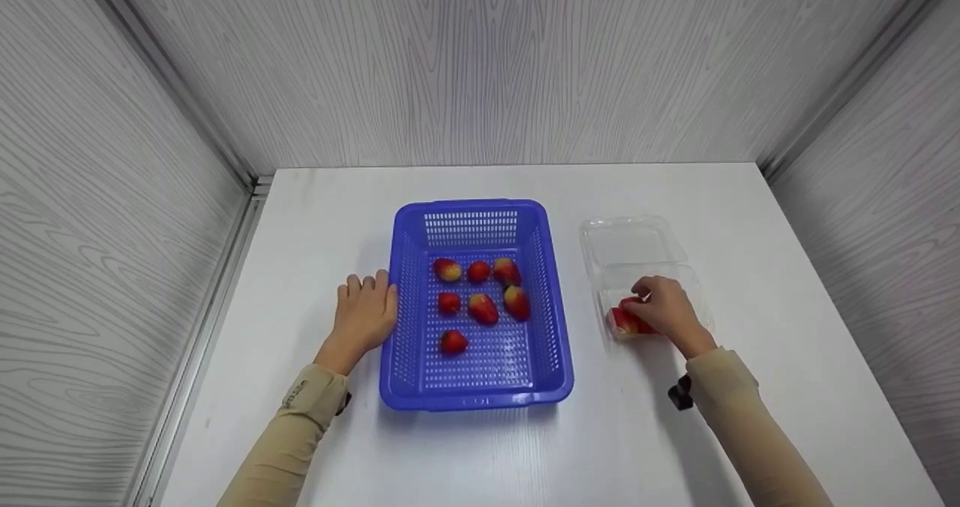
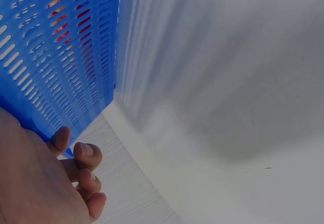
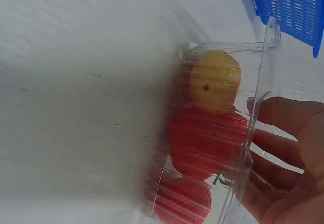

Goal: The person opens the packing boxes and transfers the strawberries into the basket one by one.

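A blue perforated basket (image 1: 477, 400) holds several strawberries (image 1: 482, 309). At its left rim rests my left hand (image 1: 365, 313), fingers loosely bent along the outer side; the left wrist view shows this hand (image 2: 45, 178) palm-side beside the basket wall (image 2: 55, 72). To the right, a clear plastic clamshell box (image 1: 611, 274) lies with its lid open and strawberries in its near half. My right hand (image 1: 667, 312) reaches into that half, thumb and fingertips at a red strawberry (image 3: 207, 143). Beside it in the right wrist view are a yellow-ended strawberry (image 3: 215, 79) and another red one (image 3: 182, 201).
The white table (image 1: 480, 454) extends around the basket and box. Grey wood-grain panels (image 1: 480, 64) stand at the back and on both sides. The box's transparent lid (image 1: 630, 241) lies folded back toward the far side.
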Action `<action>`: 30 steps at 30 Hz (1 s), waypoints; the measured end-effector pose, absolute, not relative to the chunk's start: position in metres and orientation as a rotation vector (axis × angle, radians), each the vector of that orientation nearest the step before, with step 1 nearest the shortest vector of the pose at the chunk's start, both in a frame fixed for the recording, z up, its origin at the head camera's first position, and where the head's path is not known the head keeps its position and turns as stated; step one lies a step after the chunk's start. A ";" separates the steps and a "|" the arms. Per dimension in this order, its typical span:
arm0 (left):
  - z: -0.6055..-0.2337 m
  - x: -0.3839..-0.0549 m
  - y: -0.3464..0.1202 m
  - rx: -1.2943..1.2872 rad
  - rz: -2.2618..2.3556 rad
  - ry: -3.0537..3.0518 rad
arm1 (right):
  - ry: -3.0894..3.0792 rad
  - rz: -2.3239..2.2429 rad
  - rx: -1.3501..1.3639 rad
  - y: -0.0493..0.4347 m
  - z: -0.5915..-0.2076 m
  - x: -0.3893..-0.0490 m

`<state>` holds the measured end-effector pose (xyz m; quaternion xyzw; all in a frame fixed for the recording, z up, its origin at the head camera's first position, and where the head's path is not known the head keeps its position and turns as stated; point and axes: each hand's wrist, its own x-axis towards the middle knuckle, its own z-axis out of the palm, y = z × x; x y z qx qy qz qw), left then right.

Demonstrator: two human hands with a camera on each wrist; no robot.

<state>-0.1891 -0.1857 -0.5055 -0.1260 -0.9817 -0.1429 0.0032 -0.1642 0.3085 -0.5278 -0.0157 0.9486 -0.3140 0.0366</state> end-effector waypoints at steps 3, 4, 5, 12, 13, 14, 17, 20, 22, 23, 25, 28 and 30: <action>-0.506 -0.189 -0.185 -0.401 -0.458 -3.074 | 2.920 -0.938 -0.052 0.308 -0.531 -0.166; -0.506 -0.189 -0.185 -0.402 -0.458 -3.076 | 2.922 -0.933 -0.051 0.308 -0.531 -0.167; -0.506 -0.189 -0.185 -0.403 -0.458 -3.074 | 2.918 -0.929 -0.050 0.308 -0.532 -0.167; -0.506 -0.188 -0.184 -0.395 -0.442 -3.088 | 2.840 -0.918 0.017 0.305 -0.534 -0.171; -0.506 -0.188 -0.184 -0.396 -0.443 -3.086 | 2.830 -0.912 0.024 0.304 -0.535 -0.171; -0.506 -0.188 -0.183 -0.397 -0.443 -3.082 | 2.822 -0.911 0.029 0.305 -0.536 -0.171; -0.505 -0.188 -0.183 -0.402 -0.444 -3.068 | 2.840 -0.903 0.003 0.306 -0.539 -0.172; -0.505 -0.187 -0.182 -0.398 -0.438 -3.071 | 2.864 -0.899 -0.032 0.308 -0.540 -0.172; -0.505 -0.187 -0.182 -0.394 -0.436 -3.077 | 2.867 -0.909 -0.033 0.307 -0.538 -0.173; -0.504 -0.188 -0.182 -0.392 -0.433 -3.080 | 2.857 -0.916 -0.023 0.307 -0.536 -0.174; -0.504 -0.188 -0.183 -0.388 -0.428 -3.083 | 2.834 -0.934 0.015 0.306 -0.531 -0.175; -0.504 -0.188 -0.184 -0.384 -0.420 -3.088 | 2.824 -0.939 0.045 0.304 -0.522 -0.176; -0.505 -0.188 -0.184 -0.380 -0.420 -3.092 | 2.833 -0.935 0.044 0.302 -0.515 -0.177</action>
